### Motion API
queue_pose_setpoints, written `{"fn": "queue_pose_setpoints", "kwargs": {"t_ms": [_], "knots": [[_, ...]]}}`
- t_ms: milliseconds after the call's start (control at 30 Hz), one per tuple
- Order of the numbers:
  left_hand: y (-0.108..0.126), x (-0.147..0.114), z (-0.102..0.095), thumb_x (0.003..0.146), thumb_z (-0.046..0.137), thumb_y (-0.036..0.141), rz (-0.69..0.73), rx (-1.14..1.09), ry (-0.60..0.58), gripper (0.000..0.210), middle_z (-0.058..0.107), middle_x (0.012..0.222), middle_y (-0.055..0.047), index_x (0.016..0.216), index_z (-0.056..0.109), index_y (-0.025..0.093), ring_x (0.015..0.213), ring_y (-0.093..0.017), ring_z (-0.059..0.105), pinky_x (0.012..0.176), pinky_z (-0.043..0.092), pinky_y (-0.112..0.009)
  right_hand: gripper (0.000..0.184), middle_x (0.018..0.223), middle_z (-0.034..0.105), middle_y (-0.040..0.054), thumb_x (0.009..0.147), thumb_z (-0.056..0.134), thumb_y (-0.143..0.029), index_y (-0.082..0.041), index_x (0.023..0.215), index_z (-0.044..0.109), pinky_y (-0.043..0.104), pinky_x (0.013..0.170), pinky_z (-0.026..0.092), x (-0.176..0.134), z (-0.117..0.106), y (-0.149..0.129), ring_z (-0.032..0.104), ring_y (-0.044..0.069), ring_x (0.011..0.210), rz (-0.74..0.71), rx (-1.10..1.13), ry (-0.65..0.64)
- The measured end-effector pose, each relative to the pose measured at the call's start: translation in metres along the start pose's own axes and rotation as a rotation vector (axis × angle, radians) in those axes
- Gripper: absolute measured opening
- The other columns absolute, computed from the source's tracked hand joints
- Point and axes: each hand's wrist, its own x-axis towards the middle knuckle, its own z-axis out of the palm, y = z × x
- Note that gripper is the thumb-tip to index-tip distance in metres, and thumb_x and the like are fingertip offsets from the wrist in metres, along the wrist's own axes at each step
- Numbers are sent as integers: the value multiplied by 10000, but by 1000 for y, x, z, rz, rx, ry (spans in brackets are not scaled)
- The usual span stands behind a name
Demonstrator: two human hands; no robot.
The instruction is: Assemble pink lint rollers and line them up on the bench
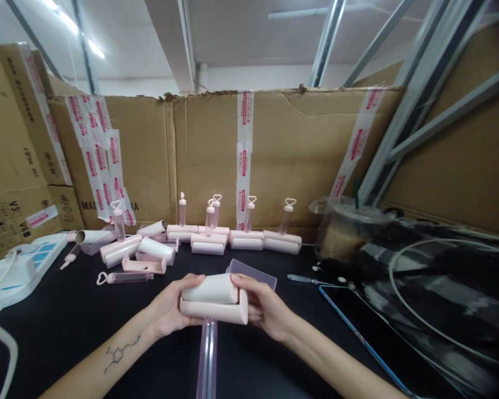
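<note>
Between my two hands is a pink lint roller (pixel 216 312) with a white sticky roll and a clear pinkish handle pointing down towards me. My left hand (pixel 175 310) closes on its left end, thumb on top of the roll. At the other end, my right hand (pixel 267 306) grips it, thumb against the roll's end and fingers behind the pink holder. The roll looks slightly tilted at the right end; whether it is fully seated I cannot tell. Just behind the right hand lies a translucent lilac cover (pixel 253 273) on the black table (pixel 274 360).
Several assembled lint rollers (pixel 247 239) stand along the cardboard wall (pixel 208 155). Loose parts, including a white roll (pixel 157 250) and a heart-topped handle (pixel 128 277), lie at left. A power strip (pixel 37 277), phone (pixel 366 332), small blade-like tool (pixel 301 279) and drink cup (pixel 344 233) flank them.
</note>
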Motion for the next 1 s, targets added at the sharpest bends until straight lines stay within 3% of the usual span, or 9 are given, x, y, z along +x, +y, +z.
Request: {"fn": "queue_pose_setpoints", "kwargs": {"t_ms": [267, 367, 467, 567, 667, 733, 800, 900, 1000], "knots": [[0, 1, -1, 648, 696, 277, 10, 12, 3, 218, 612, 704, 18, 767, 532, 196, 661, -171, 628, 621, 523, -312, 361, 408, 313, -118, 635, 653, -406, -197, 608, 360, 174, 324, 30, 3, -4, 1, 120, 1, 303, -40, -48, -45], [0, -1, 0, 653, 693, 273, 125, 45, -15, 241, 564, 677, 31, 724, 475, 199, 622, -137, 593, 563, 500, -263, 365, 450, 389, -82, 728, 565, -493, -199, 617, 379, 181, 310, 134, 2, -8, 2, 255, 28, 292, -162, -268, -39], [-4, -6, 4, 670, 689, 286, 222, 106, -58, 262, 572, 735, 16, 789, 468, 212, 674, -141, 589, 587, 500, -266, 410, 462, 413, -32, 797, 473, -517, -202, 551, 385, 224, 385, 271, -5, -9, -4, 413, 96, 386, -480, -748, 132], [-9, -9, 8, 666, 702, 290, 280, 160, -76, 299, 576, 759, 14, 849, 475, 221, 687, -138, 585, 598, 497, -261, 394, 532, 436, 4, 858, 411, -407, -201, 522, 407, 261, 490, 307, -17, -10, -13, 432, 122, 488, -816, -1223, 308], [-9, -8, 8, 674, 704, 315, 309, 129, -51, 297, 574, 735, 24, 864, 497, 218, 651, -123, 581, 580, 485, -236, 321, 635, 506, 39, 888, 328, -299, -203, 641, 510, 278, 521, 348, -25, -13, -21, 465, 138, 516, -893, -1405, 486], [-6, -6, 6, 683, 701, 334, 313, 60, 15, 298, 602, 753, 14, 889, 528, 207, 669, -127, 597, 612, 490, -236, 225, 838, 581, 90, 859, 367, -241, -187, 893, 583, 298, 591, 428, -26, -17, -23, 560, 176, 653, -934, -1440, 551], [-3, -4, 4, 706, 682, 357, 309, -22, 53, 332, 647, 833, -22, 961, 558, 182, 762, -152, 623, 708, 496, -252, 375, 1138, 553, 116, 815, 420, -167, -211, 1175, 513, 358, 794, 463, -23, -19, -20, 576, 233, 959, -1051, -1526, 402], [0, -4, 5, 780, 572, 436, 257, -126, -95, 432, 665, 977, -92, 1074, 563, 120, 929, -207, 614, 859, 460, -301, 545, 1357, 445, 44, 824, 440, -96, -319, 1319, 395, 441, 1037, 298, -16, -17, -11, 392, 233, 1250, -1190, -1718, -5], [2, -6, 6, 800, 458, 532, 172, -189, -276, 551, 647, 1047, -140, 1095, 560, 79, 1025, -264, 576, 940, 410, -387, 453, 1322, 500, 38, 868, 481, -180, -322, 1296, 440, 445, 1047, 285, -9, -19, -7, 415, 225, 1236, -1156, -1670, -52]]}}
